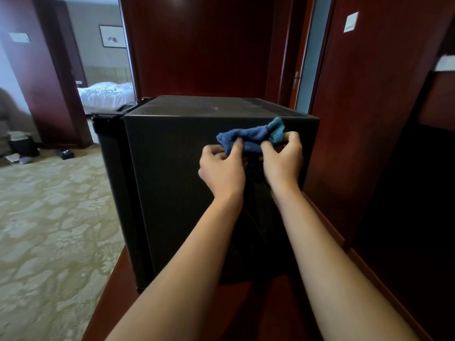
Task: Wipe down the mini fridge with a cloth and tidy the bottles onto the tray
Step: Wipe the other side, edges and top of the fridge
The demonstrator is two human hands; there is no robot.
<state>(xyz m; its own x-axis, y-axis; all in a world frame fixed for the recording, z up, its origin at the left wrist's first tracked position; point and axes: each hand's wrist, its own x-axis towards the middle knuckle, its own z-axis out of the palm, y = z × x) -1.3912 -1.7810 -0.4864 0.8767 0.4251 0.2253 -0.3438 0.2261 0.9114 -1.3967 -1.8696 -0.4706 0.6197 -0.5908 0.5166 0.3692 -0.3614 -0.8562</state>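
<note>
Two bare arms come up from the bottom of the picture. No sleeves cover them as far as the view goes. The left hand (pixel 221 168) sits at about 11 o'clock from the middle and the right hand (pixel 283 161) at about 1 o'clock. Both show no rings, watch or gloves.

Dark red wood panelling (pixel 197 45) far and right, white wall switch (pixel 350 22) upper right, patterned beige carpet (pixel 49 217) left, doorway far left onto a white-sheeted bed (pixel 105 93), framed picture (pixel 112 36) above, reddish wooden counter (pixel 115 291) near.
</note>
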